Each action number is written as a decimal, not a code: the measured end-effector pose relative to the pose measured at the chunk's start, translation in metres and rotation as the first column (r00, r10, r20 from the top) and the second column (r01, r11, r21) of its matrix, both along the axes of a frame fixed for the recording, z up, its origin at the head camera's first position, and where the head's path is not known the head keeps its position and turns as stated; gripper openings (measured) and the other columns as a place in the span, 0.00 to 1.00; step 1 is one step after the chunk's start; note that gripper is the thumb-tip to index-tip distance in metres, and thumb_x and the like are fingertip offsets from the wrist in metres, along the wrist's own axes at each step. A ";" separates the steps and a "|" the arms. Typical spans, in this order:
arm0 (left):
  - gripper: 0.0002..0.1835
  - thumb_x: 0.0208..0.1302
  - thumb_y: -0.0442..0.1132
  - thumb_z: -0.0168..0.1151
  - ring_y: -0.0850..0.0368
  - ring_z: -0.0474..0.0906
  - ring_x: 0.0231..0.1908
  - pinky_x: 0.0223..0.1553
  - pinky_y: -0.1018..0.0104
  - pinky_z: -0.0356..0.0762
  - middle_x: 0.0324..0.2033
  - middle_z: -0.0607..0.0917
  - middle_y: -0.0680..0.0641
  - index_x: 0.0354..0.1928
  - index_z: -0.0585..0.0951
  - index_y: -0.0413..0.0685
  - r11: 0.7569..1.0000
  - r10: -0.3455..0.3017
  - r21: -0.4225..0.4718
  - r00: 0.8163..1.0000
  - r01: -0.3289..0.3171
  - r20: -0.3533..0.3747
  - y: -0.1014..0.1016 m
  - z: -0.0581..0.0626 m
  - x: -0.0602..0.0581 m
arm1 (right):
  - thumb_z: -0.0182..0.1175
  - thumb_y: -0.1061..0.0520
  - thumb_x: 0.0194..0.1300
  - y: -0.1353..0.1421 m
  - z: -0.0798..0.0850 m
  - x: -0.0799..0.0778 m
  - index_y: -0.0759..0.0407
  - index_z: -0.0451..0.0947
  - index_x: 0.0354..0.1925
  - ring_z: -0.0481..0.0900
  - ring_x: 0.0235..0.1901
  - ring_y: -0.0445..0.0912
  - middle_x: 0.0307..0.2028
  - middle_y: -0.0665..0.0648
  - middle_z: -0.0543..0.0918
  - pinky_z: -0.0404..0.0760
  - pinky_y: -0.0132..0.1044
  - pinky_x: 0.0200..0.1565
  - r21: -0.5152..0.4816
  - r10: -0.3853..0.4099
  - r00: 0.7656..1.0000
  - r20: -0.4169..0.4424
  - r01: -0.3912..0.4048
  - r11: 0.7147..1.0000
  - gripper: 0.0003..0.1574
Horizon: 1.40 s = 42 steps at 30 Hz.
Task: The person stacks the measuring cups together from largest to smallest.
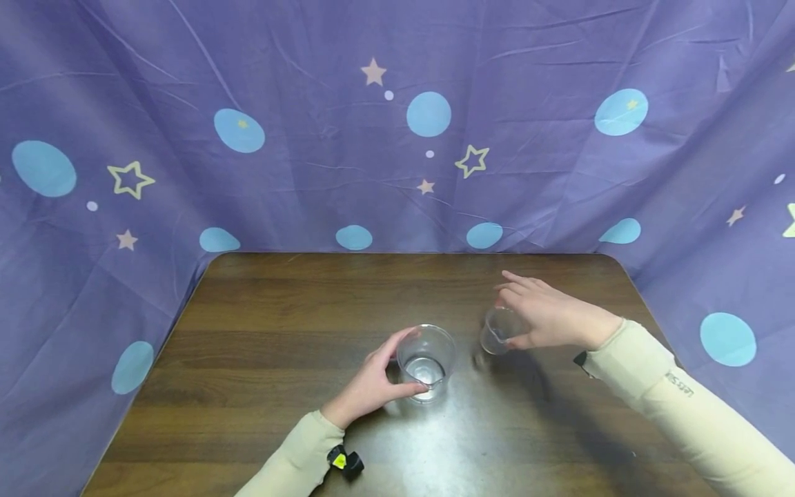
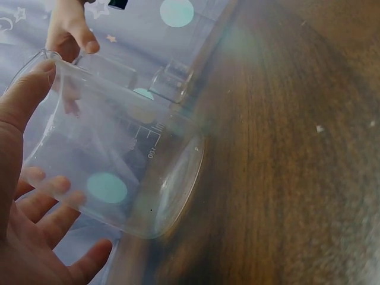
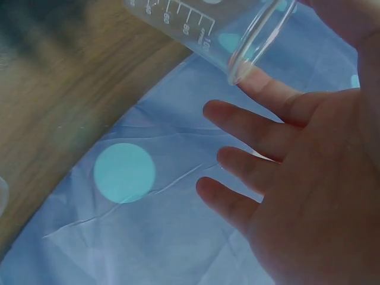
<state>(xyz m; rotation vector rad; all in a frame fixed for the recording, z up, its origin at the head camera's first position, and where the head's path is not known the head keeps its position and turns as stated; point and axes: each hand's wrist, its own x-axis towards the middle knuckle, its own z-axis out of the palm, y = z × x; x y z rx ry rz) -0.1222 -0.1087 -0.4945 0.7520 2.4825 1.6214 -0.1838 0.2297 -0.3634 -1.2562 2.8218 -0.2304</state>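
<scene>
A large clear beaker (image 1: pixel 428 352) stands on the wooden table, and my left hand (image 1: pixel 373 379) grips it round the side. Thumb and fingers lie on opposite sides near its rim. White measuring marks show on its wall in the left wrist view. To the right, my right hand (image 1: pixel 543 310) pinches a smaller clear beaker (image 1: pixel 499 331) by its rim between thumb and index finger. That beaker (image 3: pixel 190 21) bears a white scale reaching 100, while the other right fingers (image 3: pixel 243 127) extend away from it. Another small clear vessel (image 2: pixel 172 82) appears beyond the large beaker in the left wrist view.
The brown wooden table (image 1: pixel 267 324) has rounded far corners. A purple curtain (image 1: pixel 310 152) with blue dots and stars hangs behind it and along both sides. A black strap with a yellow piece (image 1: pixel 341 461) is at the left wrist.
</scene>
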 end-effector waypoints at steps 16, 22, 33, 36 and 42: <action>0.50 0.55 0.48 0.82 0.51 0.71 0.70 0.66 0.48 0.74 0.72 0.74 0.52 0.77 0.66 0.58 1.000 0.001 0.001 0.999 -0.001 0.032 0.000 0.002 0.000 | 0.78 0.45 0.54 -0.019 0.020 0.005 0.61 0.78 0.52 0.67 0.71 0.69 0.51 0.59 0.85 0.64 0.68 0.70 0.019 0.026 1.000 -0.011 -0.026 0.999 0.34; 0.50 0.54 0.49 0.83 0.54 0.72 0.69 0.65 0.50 0.74 0.72 0.75 0.55 0.77 0.66 0.61 1.000 0.008 0.012 0.999 -0.008 0.039 0.000 0.001 0.001 | 0.78 0.45 0.55 -0.030 0.031 0.006 0.61 0.78 0.53 0.67 0.71 0.69 0.52 0.58 0.85 0.65 0.65 0.71 0.022 0.064 0.998 -0.027 -0.064 0.998 0.34; 0.50 0.54 0.48 0.83 0.53 0.73 0.67 0.63 0.52 0.75 0.71 0.76 0.53 0.77 0.67 0.59 1.000 0.015 0.008 1.000 -0.015 0.015 0.001 0.002 0.000 | 0.77 0.43 0.55 -0.047 0.048 0.008 0.61 0.78 0.53 0.67 0.72 0.67 0.51 0.58 0.85 0.66 0.62 0.71 0.040 0.101 0.993 -0.069 -0.098 0.994 0.35; 0.50 0.54 0.49 0.83 0.53 0.73 0.67 0.63 0.52 0.75 0.71 0.76 0.53 0.77 0.66 0.59 1.000 0.012 0.002 1.000 -0.013 0.016 0.001 0.002 0.000 | 0.77 0.43 0.55 -0.053 0.051 0.009 0.62 0.78 0.53 0.66 0.72 0.67 0.51 0.58 0.85 0.66 0.61 0.72 0.039 0.114 0.991 -0.066 -0.112 0.993 0.36; 0.50 0.55 0.50 0.82 0.54 0.73 0.67 0.64 0.51 0.75 0.71 0.75 0.54 0.77 0.66 0.60 1.000 0.007 0.000 0.999 -0.007 0.031 0.001 0.002 -0.001 | 0.77 0.41 0.56 -0.064 0.055 0.011 0.61 0.77 0.53 0.65 0.73 0.67 0.51 0.57 0.85 0.64 0.60 0.73 0.037 0.150 0.987 -0.057 -0.148 0.988 0.36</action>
